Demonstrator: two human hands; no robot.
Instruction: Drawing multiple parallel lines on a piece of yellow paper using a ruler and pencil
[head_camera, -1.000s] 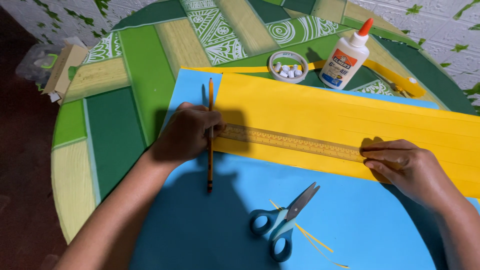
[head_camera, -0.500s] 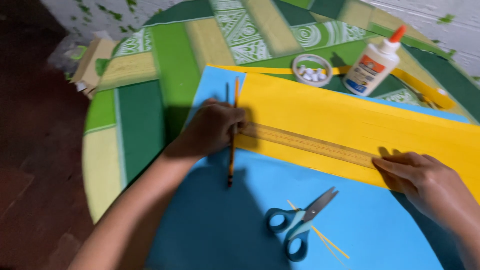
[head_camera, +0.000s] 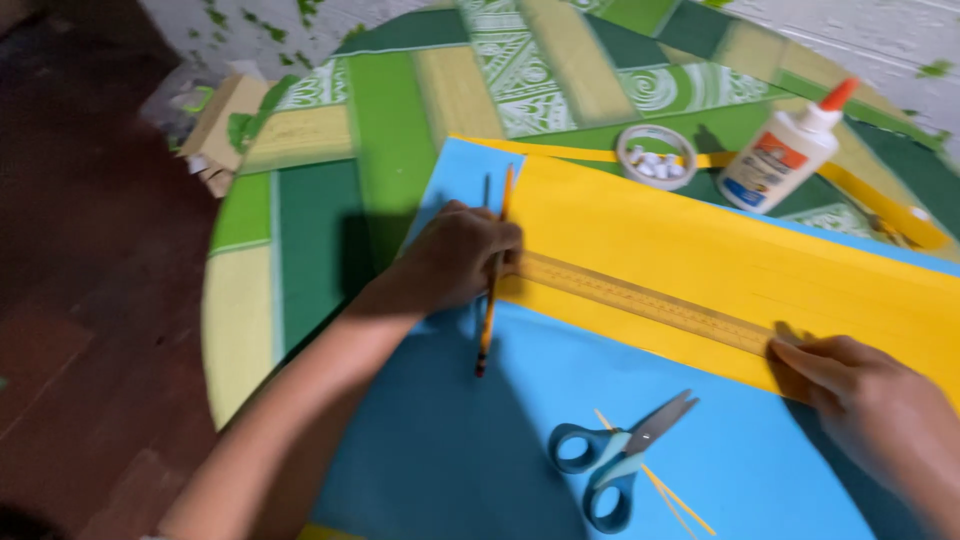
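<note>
The wooden ruler (head_camera: 650, 300) is pinned flat across the yellow paper (head_camera: 720, 250) at both ends: left hand (head_camera: 455, 255) fingers closed round a pencil (head_camera: 492, 275), right hand (head_camera: 865, 390) fingers pressed flat, so nothing slips on the worktop (head_camera: 320, 200).

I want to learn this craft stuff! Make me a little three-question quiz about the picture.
1. True or false: the scissors lie on the yellow paper.
2. Which hand holds the pencil?
3. What do both hands press down? A) glue bottle B) ruler C) tape roll

Key:
1. False; they lie on the blue paper.
2. The left hand.
3. B; the right hand pins its other end.
</note>
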